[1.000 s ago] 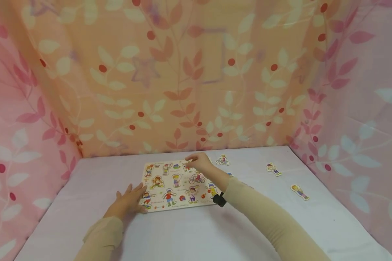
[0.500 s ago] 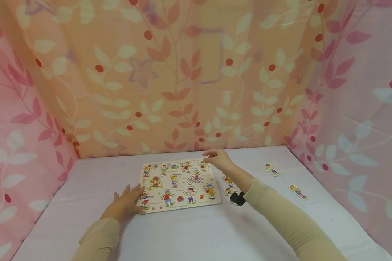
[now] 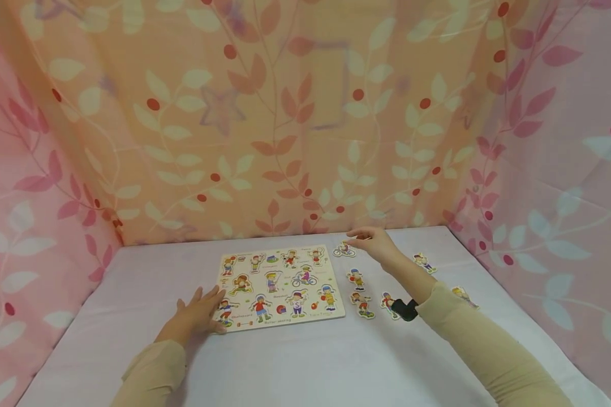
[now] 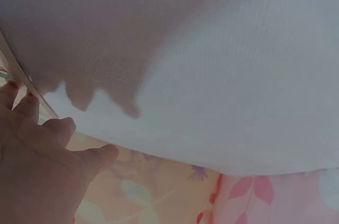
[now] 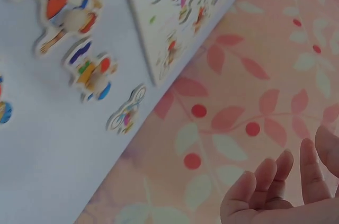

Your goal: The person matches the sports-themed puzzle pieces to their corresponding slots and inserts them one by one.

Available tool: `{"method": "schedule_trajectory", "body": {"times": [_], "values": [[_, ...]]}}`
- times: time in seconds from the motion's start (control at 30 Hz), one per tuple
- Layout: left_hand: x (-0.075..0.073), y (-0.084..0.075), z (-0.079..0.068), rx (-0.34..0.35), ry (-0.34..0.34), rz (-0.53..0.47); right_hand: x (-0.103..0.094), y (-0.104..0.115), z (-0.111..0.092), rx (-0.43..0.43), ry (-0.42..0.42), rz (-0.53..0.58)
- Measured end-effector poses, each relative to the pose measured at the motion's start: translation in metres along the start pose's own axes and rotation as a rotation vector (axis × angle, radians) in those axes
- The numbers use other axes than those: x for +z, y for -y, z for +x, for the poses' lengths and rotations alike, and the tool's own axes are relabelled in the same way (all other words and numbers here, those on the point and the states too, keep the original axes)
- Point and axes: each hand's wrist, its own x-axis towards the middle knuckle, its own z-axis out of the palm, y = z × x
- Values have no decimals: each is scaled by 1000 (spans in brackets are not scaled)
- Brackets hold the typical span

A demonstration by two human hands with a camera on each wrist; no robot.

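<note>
The wooden puzzle board, printed with figures playing sports, lies flat on the white table. My left hand rests at the board's left edge with its fingers spread; the left wrist view shows the same hand against that edge. To the right of the board, my right hand is above the table, by the loose cyclist piece. In the right wrist view, the right hand has loosely bent fingers, and I see nothing between them.
Right of the board lie a blue-capped figure piece, a skateboarder piece and a piece partly behind a black wrist camera. Farther right are two figure pieces, one partly behind the sleeve. Patterned curtains enclose the table.
My right hand has moved right, from over the board's upper part to beside the cyclist piece, uncovering the board's upper right figures. The left hand stays at the board's left edge.
</note>
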Motion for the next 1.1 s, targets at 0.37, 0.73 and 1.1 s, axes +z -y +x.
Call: {"method": "schedule_trajectory", "body": {"times": [0.37, 0.73, 1.1], "values": [[-2, 2, 0, 14, 14, 22, -49, -23, -16, 59, -2, -30], [-2, 6, 3, 33, 9, 18, -88, -35, -25, 11, 30, -102], [-3, 4, 3, 31, 26, 22, -129, -48, -37, -82, 110, -164]]}}
